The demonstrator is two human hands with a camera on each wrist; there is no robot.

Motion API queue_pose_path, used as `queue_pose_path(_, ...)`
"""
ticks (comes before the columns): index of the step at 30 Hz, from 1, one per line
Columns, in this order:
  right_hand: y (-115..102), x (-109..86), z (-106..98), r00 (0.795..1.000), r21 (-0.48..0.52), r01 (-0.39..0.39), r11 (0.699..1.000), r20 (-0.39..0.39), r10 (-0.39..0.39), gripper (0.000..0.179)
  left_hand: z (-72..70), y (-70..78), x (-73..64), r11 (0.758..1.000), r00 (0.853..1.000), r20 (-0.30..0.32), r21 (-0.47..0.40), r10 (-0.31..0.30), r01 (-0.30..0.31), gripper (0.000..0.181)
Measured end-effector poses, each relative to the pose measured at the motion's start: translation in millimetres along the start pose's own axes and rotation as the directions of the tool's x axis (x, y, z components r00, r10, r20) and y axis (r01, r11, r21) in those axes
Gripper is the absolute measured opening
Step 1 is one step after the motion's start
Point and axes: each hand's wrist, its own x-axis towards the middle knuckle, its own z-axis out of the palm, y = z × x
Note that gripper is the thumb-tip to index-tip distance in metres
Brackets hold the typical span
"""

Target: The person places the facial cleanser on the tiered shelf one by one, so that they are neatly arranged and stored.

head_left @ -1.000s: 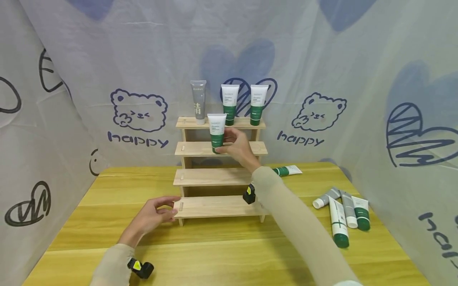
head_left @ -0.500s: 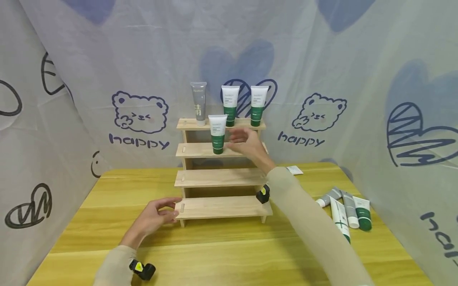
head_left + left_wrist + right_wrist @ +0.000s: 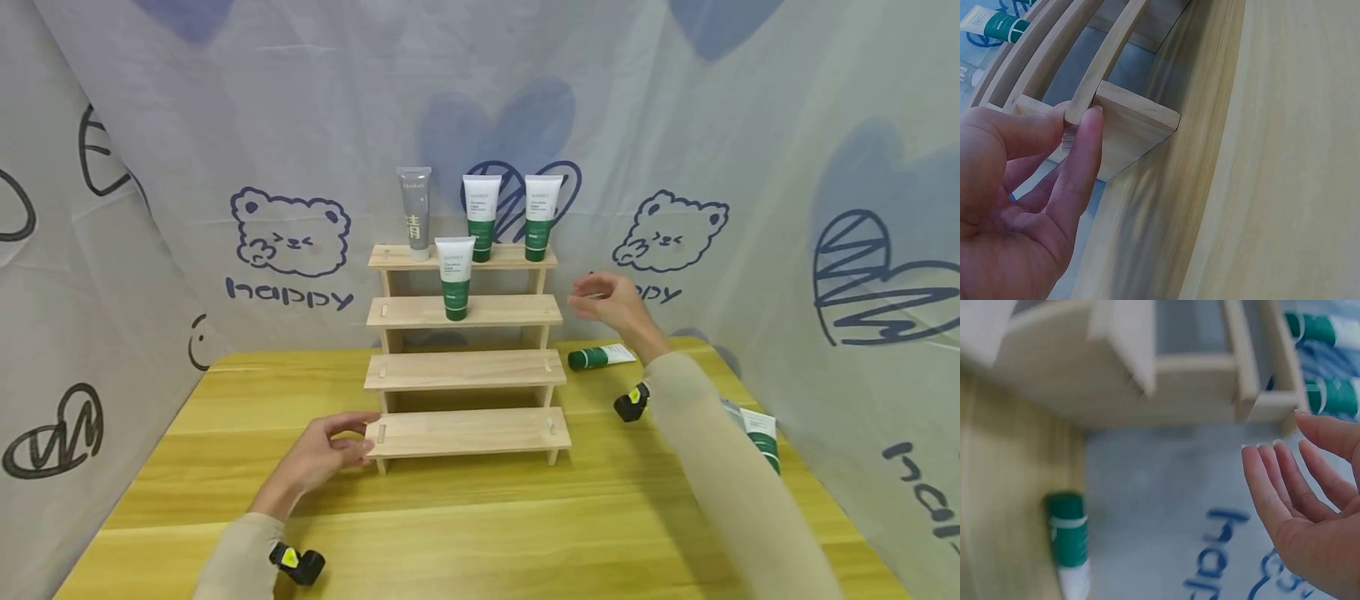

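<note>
A stepped wooden display rack [image 3: 465, 433] stands on the table. My left hand [image 3: 318, 454] pinches the left end of its lowest shelf between thumb and fingers, as the left wrist view shows. On the second shelf from the top stands a white-and-green tube [image 3: 455, 279], upright on its cap. Along the top shelf are a grey tube [image 3: 416, 212] and two more white-and-green tubes, one in the middle [image 3: 482, 217] and one at the right [image 3: 540, 217]. My right hand [image 3: 618, 308] is in the air right of the rack, fingers extended and holding nothing.
A white-and-green tube [image 3: 600, 357] lies on the table behind the rack's right side. Farther right, more tubes lie partly hidden by my right sleeve, one white and green [image 3: 761, 433]. A patterned cloth [image 3: 292, 100] hangs behind and at both sides.
My right hand has let go of the white-and-green tube, which now stands on the second shelf, and has moved right, away from the rack. The left hand has stayed in place.
</note>
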Motion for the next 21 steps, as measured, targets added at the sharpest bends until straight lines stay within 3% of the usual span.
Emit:
queue_pose_path(12,63,1.8,-16,0.998,-0.148,-0.062,0.987,-0.008,0.061,0.040,1.0,2.8,0.2,1.000,1.000,0.014,-0.007,0.019,-0.019,0.054)
queue_pose_path(17,89,6.7,-16,0.995,-0.239,-0.097,0.966,-0.011,0.097,0.039,1.1,2.9,0.3,0.999,1.000,0.015,-0.024,0.024,-0.023,0.055)
queue_pose_path(21,104,9.5,-15,0.996,-0.309,-0.078,0.948,0.016,0.087,0.039,1.0,3.0,0.6,0.999,1.000,0.016,-0.031,0.022,-0.021,0.055)
